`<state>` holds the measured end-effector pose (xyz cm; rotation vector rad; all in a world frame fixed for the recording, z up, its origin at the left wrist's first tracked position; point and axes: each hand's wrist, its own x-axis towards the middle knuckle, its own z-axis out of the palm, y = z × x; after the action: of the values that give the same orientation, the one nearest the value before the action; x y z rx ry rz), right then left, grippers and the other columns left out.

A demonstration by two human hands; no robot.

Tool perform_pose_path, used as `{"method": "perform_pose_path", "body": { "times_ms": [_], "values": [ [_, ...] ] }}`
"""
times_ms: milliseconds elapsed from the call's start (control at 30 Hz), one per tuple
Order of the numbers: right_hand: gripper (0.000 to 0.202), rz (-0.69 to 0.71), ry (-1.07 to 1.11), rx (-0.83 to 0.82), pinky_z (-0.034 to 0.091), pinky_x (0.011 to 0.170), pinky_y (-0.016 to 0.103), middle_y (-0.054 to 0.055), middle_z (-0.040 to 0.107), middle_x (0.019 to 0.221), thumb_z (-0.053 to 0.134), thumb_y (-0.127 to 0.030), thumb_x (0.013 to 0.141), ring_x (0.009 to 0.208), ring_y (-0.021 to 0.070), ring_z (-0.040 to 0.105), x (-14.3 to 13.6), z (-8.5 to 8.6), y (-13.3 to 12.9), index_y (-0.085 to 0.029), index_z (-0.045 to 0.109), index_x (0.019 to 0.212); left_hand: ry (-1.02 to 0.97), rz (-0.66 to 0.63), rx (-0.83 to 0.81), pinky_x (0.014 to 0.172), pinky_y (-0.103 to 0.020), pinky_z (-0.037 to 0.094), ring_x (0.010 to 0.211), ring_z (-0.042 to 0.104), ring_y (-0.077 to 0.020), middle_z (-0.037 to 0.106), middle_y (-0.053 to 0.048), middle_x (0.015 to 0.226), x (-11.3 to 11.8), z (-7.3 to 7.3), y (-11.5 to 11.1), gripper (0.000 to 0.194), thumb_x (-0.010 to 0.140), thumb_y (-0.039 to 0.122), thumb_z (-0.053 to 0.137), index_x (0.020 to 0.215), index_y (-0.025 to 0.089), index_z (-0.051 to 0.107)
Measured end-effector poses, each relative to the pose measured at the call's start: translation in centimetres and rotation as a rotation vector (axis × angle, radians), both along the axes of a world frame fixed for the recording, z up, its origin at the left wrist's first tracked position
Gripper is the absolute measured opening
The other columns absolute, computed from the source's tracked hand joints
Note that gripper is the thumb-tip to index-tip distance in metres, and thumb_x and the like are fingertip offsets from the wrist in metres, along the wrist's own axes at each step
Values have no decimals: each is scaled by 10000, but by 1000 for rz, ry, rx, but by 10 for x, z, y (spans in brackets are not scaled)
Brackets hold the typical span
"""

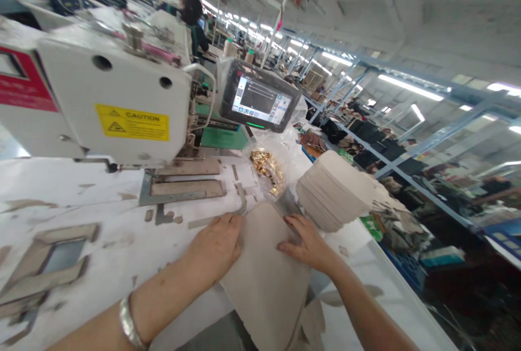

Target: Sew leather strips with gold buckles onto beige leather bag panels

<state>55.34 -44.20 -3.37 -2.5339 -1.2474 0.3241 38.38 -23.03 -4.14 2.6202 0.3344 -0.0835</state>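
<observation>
Step in hand: both hands flatten a beige cut piece (264,275) on the white table (81,264), in front of the sewing machine (101,101).
Doing it well: as I judge it, press evenly from both sides so the piece lies flat and its top edge stays square; keep fingertips off the small scraps (240,199) just beyond that edge.
Where the piece lies: flat on the table between the hands, its near end hanging over the table's front edge; the stack of similar pieces (337,193) sits just to its right.
Left hand (217,245): palm down on the piece's upper left corner, fingers loosely together and pressing, not pinching; wrist low, forearm coming in from the lower left, a silver bangle (129,324) on it.
Right hand (307,242): palm down on the upper right corner, fingers stretched forward and slightly spread, holding nothing; forearm angled in from the lower right.
Nearby: a clear bag of brass fittings (268,169) lies behind the piece; the touch screen (260,102) stands above it.
</observation>
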Motion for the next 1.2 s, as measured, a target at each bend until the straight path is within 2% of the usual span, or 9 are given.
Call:
{"method": "perform_pose_path", "body": {
  "times_ms": [100,233,400,500,567,667,900,1033,1200],
  "values": [
    [633,24,-31,44,454,1040,505,178,577,1208,721,-536,825,1173,334,562,-23,-19,8,-119,587,1282,56,14,50,1029,-412,471,1198,594,-284,625,-157,1257,-8,6,9,464,829,57,426,1273,106,553],
    [590,25,0,84,479,1006,481,157,569,1209,693,-509,859,1148,329,561,-60,-19,11,-160,566,1317,-26,-13,152,951,-444,482,1077,622,-282,661,-123,1121,-27,10,27,357,825,22,368,1045,163,612],
    [467,13,14,379,422,1073,460,143,570,1332,693,-352,841,1249,320,529,-73,-13,24,-183,586,1263,-256,-191,-210,729,-284,475,779,626,-163,662,-2,853,-52,1,52,110,891,190,402,865,229,502],
    [194,-23,285,484,530,811,345,73,694,974,566,-356,924,908,230,668,-60,-4,33,-194,628,1011,-328,17,-371,703,-270,493,768,652,-160,687,9,867,-56,-8,60,182,951,380,382,951,243,503],
    [241,-79,558,460,516,649,287,35,691,826,571,-429,917,723,190,663,-42,3,40,-192,611,944,-330,129,-389,755,-306,526,857,690,-197,723,-20,973,-56,-15,60,303,926,466,440,1121,245,513],
    [350,-186,744,374,508,597,270,32,707,790,680,-493,809,664,183,660,-7,8,52,-176,637,951,-324,95,-360,825,-341,552,971,709,-232,733,-68,1112,-54,-23,53,575,892,457,498,1409,232,381],
    [463,-44,570,233,572,788,404,79,752,969,648,-475,847,896,282,715,19,2,73,-182,693,1202,-329,-95,-311,975,-343,523,1147,672,-190,675,-48,1318,-57,-27,50,546,921,183,327,1456,288,355],
    [338,147,150,365,474,1021,441,108,719,1147,567,-384,933,1121,282,650,5,-2,77,-203,733,1165,-259,-15,-364,844,-357,544,990,715,-228,748,-54,1094,-60,-27,56,524,918,211,321,1440,247,339],
    [529,181,316,328,426,1073,499,131,683,1259,681,-540,854,1194,304,613,2,6,73,-206,668,1265,-293,82,-462,805,-314,510,914,702,-203,737,-17,979,-60,-26,60,286,945,288,313,1135,254,524]
  ]
}}
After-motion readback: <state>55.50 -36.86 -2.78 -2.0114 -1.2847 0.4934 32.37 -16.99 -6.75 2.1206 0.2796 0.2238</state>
